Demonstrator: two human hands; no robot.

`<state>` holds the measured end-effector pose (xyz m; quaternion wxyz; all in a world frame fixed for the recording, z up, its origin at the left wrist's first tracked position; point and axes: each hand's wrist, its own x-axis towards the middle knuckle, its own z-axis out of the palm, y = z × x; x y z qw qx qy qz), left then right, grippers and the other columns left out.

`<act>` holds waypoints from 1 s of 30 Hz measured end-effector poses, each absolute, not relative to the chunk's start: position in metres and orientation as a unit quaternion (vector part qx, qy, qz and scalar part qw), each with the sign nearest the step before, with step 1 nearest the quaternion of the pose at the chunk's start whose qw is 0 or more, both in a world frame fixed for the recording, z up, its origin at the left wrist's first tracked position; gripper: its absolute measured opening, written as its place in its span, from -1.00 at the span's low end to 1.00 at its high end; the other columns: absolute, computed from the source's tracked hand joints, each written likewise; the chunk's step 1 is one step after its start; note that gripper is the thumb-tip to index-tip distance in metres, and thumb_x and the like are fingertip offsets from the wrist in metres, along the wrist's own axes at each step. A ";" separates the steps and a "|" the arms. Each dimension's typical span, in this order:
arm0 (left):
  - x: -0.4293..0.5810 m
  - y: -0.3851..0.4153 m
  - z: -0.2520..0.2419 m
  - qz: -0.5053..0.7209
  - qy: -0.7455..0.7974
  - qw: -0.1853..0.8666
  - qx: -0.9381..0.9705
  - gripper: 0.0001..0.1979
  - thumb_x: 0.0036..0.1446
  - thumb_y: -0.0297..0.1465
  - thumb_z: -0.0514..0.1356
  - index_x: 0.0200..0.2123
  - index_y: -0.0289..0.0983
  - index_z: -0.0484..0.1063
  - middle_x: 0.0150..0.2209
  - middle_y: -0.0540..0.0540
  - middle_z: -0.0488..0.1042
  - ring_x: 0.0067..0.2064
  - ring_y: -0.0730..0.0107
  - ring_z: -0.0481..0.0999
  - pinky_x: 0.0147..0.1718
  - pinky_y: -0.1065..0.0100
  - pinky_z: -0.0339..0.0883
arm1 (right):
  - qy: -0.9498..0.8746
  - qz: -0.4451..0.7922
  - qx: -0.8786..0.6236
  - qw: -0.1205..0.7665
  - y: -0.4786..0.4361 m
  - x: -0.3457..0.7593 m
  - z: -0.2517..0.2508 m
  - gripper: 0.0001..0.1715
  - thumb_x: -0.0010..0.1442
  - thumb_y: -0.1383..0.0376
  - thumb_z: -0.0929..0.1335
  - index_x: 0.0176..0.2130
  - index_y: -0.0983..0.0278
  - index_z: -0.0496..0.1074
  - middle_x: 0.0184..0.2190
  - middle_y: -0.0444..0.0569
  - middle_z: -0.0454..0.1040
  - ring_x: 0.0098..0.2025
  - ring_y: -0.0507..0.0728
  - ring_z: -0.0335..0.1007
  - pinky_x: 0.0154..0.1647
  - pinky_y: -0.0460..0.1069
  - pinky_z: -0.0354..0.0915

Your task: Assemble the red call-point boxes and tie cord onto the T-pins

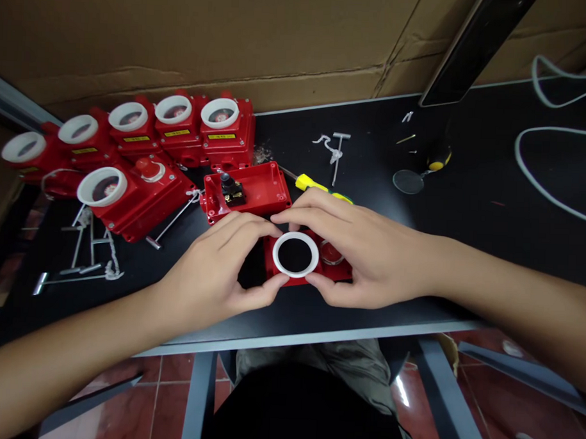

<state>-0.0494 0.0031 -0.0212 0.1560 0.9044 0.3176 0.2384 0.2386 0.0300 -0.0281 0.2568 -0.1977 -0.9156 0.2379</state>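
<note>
A white plastic ring (275, 260) is held between both hands near the front of the table. My left hand (219, 265) is closed on its left side, thumb at the lower rim and fingers at the upper. My right hand (375, 257) grips the right side in the same way. Black shows through the ring's middle. Around and beneath it is a red housing cover (342, 273) with a round red part (329, 253) on its right, partly hidden by my right hand. Just behind lies an open red box (268, 190) with a black switch block (232, 190) inside.
Several finished-looking red boxes with white rings (220, 113) stand at the back left. T-handled metal rods (79, 273) lie left, another rod (340, 151) behind. A yellow screwdriver (318, 184) is behind my right hand. A glass disc (408, 182) and white cable (539, 189) lie right.
</note>
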 end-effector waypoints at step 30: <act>-0.048 0.002 -0.021 0.242 0.321 0.164 0.901 -0.69 0.49 -0.31 0.40 0.19 -0.18 0.48 0.10 -0.22 0.74 0.09 0.01 0.78 0.17 0.01 0.70 | -0.912 0.238 -0.190 0.274 0.030 0.237 -0.030 -0.33 0.47 0.20 0.49 0.43 0.30 0.35 0.19 0.23 0.54 0.17 0.25 0.51 0.16 0.17 0.58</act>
